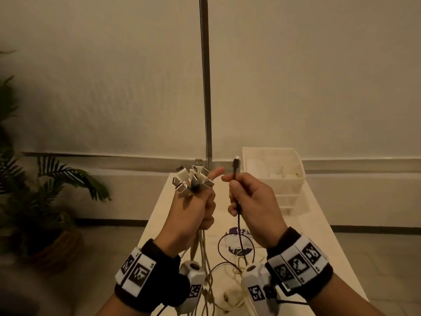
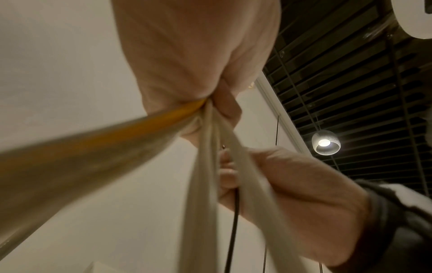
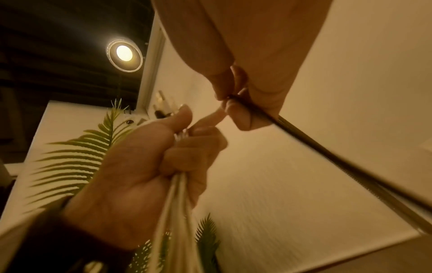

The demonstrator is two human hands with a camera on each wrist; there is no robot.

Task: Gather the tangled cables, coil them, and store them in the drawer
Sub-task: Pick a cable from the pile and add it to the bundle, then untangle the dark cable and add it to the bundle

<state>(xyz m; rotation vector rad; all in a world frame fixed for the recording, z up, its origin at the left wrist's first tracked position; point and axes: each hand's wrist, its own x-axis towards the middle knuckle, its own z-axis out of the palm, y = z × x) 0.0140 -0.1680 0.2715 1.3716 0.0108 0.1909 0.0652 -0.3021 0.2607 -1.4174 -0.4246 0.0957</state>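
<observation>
The left hand [image 1: 193, 215] is fisted around a bundle of pale white and cream cables [image 1: 205, 252], its index finger stretched toward the other hand; a cluster of white and silver USB plugs [image 1: 193, 179] fans out above the fist. From below the fist the cords hang to the long white counter [image 1: 319, 224], where loose loops of them lie between the wrists. In the left wrist view one cord in the bundle is yellow (blurred, close to the lens). The right hand [image 1: 252, 206] is curled round a thin black cable [image 1: 239, 224] — thumb and forefinger pinch it just under its small dark plug [image 1: 236, 164], which points up. The two hands are raised just beside each other, fingertips nearly meeting. The white plastic drawer unit [image 1: 293, 179] stands at the counter's far right — its top drawer holds pale items. A green potted palm [image 1: 45, 201] stands on the floor at left.
</observation>
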